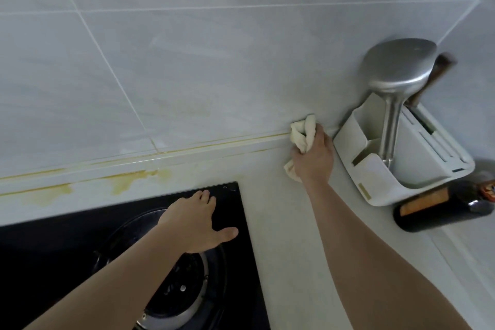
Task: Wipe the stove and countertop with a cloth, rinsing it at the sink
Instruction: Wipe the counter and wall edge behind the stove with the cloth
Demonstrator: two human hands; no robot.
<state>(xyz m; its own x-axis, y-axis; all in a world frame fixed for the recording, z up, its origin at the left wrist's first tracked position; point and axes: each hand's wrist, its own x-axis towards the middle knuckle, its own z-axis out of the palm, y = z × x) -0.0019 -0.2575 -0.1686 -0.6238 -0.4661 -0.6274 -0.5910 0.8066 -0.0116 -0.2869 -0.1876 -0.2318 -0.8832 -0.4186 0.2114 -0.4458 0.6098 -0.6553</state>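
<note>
Left hand [197, 225] flat on stove [241, 211], burner partly hidden; right hand's [313, 157] grip bunching cloth [302, 131], fingers unseen.

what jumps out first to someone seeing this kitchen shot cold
The right hand grips a pale cloth at the back of the countertop, beside a white utensil holder. Yellow stains run along the wall edge behind the black stove, where the left hand rests.

Two bare arms reach in from the bottom. No sleeves cover them up to the edge. The left hand [198, 225] and the right hand [313, 158] wear no gloves, rings or watch.
</note>
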